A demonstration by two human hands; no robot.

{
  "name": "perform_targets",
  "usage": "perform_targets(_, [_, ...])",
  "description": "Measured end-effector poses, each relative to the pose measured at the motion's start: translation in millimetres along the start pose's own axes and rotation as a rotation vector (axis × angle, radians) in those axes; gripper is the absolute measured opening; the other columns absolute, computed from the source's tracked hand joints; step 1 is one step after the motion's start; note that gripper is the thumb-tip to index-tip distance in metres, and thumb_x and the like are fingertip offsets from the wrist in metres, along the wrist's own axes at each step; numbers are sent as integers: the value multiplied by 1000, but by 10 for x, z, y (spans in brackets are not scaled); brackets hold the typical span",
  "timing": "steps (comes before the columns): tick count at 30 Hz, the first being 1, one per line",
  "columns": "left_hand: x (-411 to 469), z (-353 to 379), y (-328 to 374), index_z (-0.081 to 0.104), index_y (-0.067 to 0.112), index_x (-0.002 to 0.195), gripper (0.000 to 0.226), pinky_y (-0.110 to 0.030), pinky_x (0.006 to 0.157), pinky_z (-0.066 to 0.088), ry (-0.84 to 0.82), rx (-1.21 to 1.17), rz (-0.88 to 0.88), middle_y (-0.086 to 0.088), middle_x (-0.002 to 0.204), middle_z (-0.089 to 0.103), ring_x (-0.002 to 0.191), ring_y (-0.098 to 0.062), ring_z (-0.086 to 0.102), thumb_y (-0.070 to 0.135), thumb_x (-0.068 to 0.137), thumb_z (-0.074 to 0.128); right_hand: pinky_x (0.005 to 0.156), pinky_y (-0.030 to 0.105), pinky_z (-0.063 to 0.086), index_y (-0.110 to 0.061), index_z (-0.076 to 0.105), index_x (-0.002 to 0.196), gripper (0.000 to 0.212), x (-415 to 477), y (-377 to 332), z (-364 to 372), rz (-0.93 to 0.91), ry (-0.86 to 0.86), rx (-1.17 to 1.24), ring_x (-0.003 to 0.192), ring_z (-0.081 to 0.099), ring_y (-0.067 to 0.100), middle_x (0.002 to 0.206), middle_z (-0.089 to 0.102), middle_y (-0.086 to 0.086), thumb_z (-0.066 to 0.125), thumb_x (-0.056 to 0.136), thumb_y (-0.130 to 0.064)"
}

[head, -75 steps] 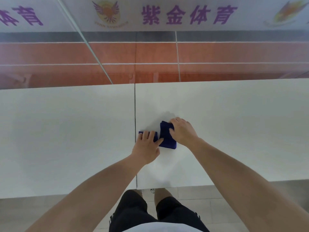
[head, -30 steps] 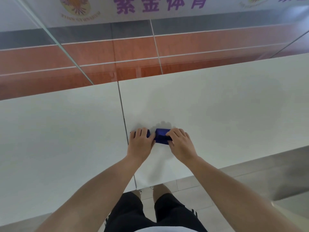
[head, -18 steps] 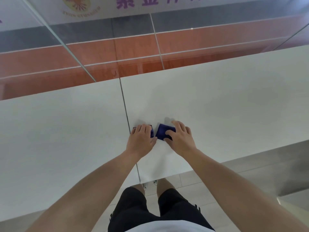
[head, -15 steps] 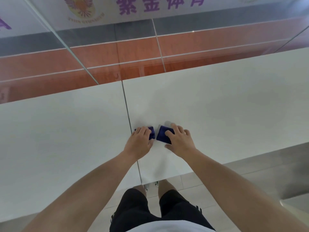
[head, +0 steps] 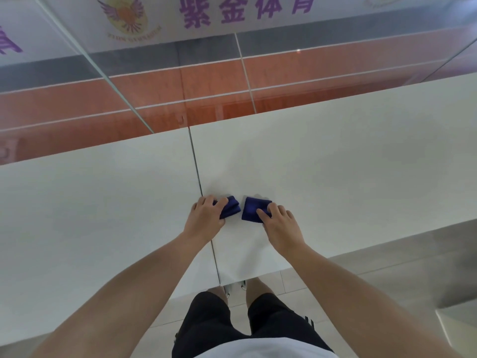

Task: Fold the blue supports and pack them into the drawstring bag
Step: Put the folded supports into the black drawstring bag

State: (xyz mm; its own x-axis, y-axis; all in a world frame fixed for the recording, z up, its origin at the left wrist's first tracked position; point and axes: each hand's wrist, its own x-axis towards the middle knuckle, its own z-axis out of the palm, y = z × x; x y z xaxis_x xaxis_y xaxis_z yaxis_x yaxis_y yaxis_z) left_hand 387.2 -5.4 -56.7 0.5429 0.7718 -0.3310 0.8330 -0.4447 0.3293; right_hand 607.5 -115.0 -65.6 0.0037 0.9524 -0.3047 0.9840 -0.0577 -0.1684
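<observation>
Two dark blue folded supports lie side by side on the white table [head: 335, 177], a small gap between them. My left hand [head: 206, 215] covers the left part of the left support [head: 231, 208] and grips it, fingers curled over the cloth. My right hand [head: 281, 223] rests on the near right corner of the right support [head: 251, 209], fingertips pressing it flat. No drawstring bag is in view.
A seam [head: 198, 182] between two white tabletops runs from the far edge to the near edge just left of the supports. A glass panel with purple lettering stands behind the table. The near table edge [head: 258, 273] lies above my legs.
The supports, earlier touching and overlapping under both hands, now lie apart as two separate folded pieces. My left hand has closed on the left one; my right hand has slid right with the other.
</observation>
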Motion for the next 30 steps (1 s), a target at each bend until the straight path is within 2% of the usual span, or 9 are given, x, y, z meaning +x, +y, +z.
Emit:
perform_targets(6, [68, -195, 277, 52, 20, 115, 45, -39, 84, 48, 101, -67, 119, -2, 105, 57, 97, -28, 53, 19, 76, 74, 94, 37, 50, -8, 56, 127, 41, -45, 48, -36, -17, -64, 103, 102, 59, 28, 123, 53, 9, 63, 86, -6])
perform_targets(9, [143, -202, 434, 53, 20, 119, 45, -43, 90, 50, 69, 0, 232, -3, 108, 60, 98, -29, 56, 24, 78, 73, 94, 37, 51, -6, 55, 128, 40, -75, 113, 21, -12, -76, 155, 104, 63, 29, 132, 54, 11, 61, 89, -4])
perform_targets(12, [238, -190, 559, 52, 16, 123, 44, -42, 90, 49, 14, -17, 258, -5, 112, 62, 98, -29, 57, 23, 82, 66, 93, 39, 52, -7, 55, 132, 46, -125, 179, 63, -27, -62, 175, 109, 63, 29, 138, 54, 10, 63, 87, -5])
perform_targets(14, [280, -207, 630, 54, 14, 117, 36, -37, 80, 51, -7, -114, 235, -4, 110, 59, 89, -27, 59, 19, 82, 62, 97, 41, 51, -10, 54, 135, 49, -159, 212, 46, -32, -58, 156, 121, 58, 30, 143, 52, 10, 66, 87, -10])
perform_targets(17, [316, -305, 701, 55, 15, 110, 25, -30, 68, 50, -48, -228, 174, 3, 108, 48, 75, -20, 57, 19, 86, 59, 104, 44, 45, -16, 48, 143, 49, -174, 247, -14, -23, -80, 148, 133, 46, 34, 150, 44, 11, 57, 95, -17])
perform_targets(22, [370, -506, 769, 56, 24, 109, 23, -22, 64, 43, -138, -495, -51, 5, 95, 61, 79, -15, 60, 23, 86, 59, 113, 42, 33, -23, 34, 152, 50, -185, 276, -144, -23, -148, 170, 142, 34, 31, 156, 35, 9, 42, 103, -23])
perform_targets(25, [432, -534, 806, 48, 26, 117, 33, -21, 60, 46, -316, -649, -206, 4, 99, 63, 83, -13, 64, 28, 86, 61, 113, 39, 32, -25, 31, 154, 51, -203, 297, -160, -26, -159, 173, 141, 34, 28, 155, 35, 5, 40, 103, -20])
perform_targets(28, [515, -464, 797, 53, 25, 113, 29, -24, 70, 49, -463, -638, -213, 5, 104, 64, 91, -13, 64, 28, 86, 61, 110, 37, 35, -28, 36, 151, 51, -236, 350, -110, -33, -154, 227, 136, 41, 24, 151, 44, -4, 40, 102, -16])
perform_targets(30, [543, -409, 787, 56, 25, 110, 23, -22, 67, 46, -466, -590, -176, 6, 102, 64, 90, -12, 63, 24, 87, 59, 108, 38, 37, -27, 42, 148, 49, -266, 371, -94, -33, -152, 281, 132, 44, 24, 147, 49, -6, 41, 101, -14])
